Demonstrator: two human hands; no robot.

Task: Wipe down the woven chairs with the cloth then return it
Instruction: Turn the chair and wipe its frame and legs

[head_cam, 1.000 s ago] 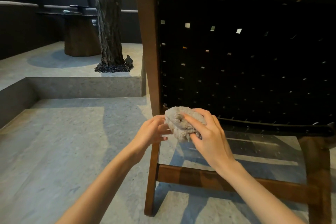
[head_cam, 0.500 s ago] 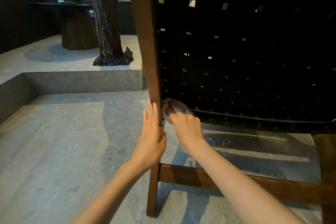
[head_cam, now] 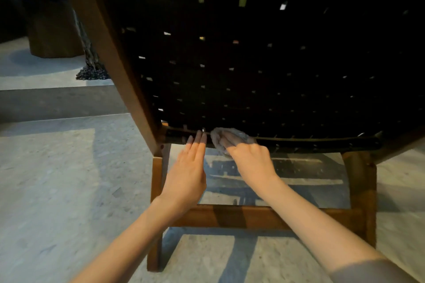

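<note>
Head view, my right hand (head_cam: 250,158) curled round the bunched grey cloth (head_cam: 230,136), pressing it on the dark bottom rail (head_cam: 310,141) of the woven chair back (head_cam: 253,64), my left hand (head_cam: 186,174) flat beside it, fingers straight, tips touching the same rail

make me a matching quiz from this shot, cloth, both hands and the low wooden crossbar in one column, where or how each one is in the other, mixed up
1 cloth
2 left hand
3 right hand
4 wooden crossbar

a flat, fingers straight, left of the cloth
b brown, below both hands
c grips the cloth
d grey, bunched against the bottom edge of the woven back

Pairs: 1-d, 2-a, 3-c, 4-b
</note>
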